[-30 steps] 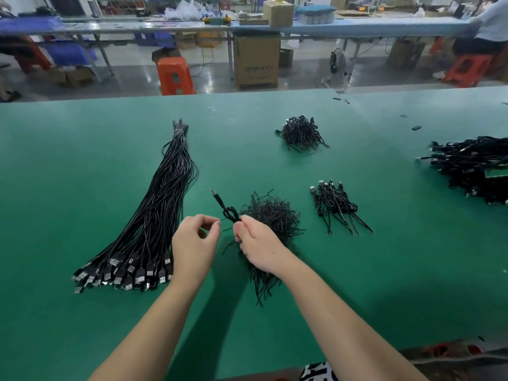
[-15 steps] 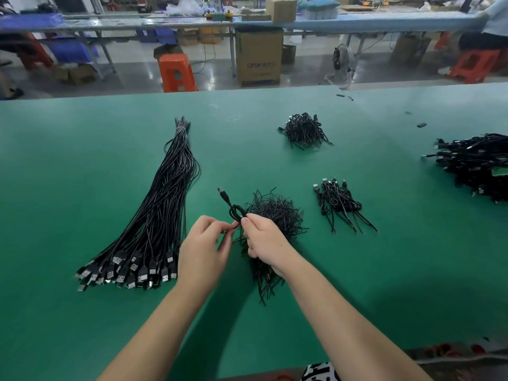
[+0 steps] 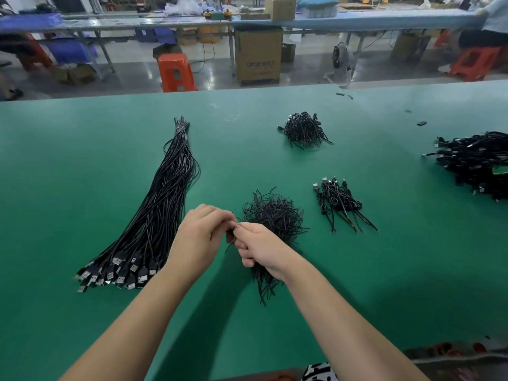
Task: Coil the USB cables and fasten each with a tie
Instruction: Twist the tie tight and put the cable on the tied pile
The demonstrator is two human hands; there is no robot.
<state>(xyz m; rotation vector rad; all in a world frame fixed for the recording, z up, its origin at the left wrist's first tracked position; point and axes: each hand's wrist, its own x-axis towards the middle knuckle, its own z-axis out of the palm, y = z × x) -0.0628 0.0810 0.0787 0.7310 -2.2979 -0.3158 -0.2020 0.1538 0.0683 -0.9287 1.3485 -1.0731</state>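
Green table (image 3: 82, 188) fills the view; the long bundle of straight cables (image 3: 165, 204) lies left of the loose pile of ties (image 3: 275, 213); finished coils (image 3: 338, 199) sit right of that pile; left hand (image 3: 199, 237) and right hand (image 3: 261, 247) meet just in front of it, fingers curled, both pinching one small coiled cable (image 3: 231, 233)

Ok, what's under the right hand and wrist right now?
The loose pile of black ties runs under the right hand, strands poking out below the wrist. Both hands pinch a small coiled cable; the left hand and fingers cover most of it.
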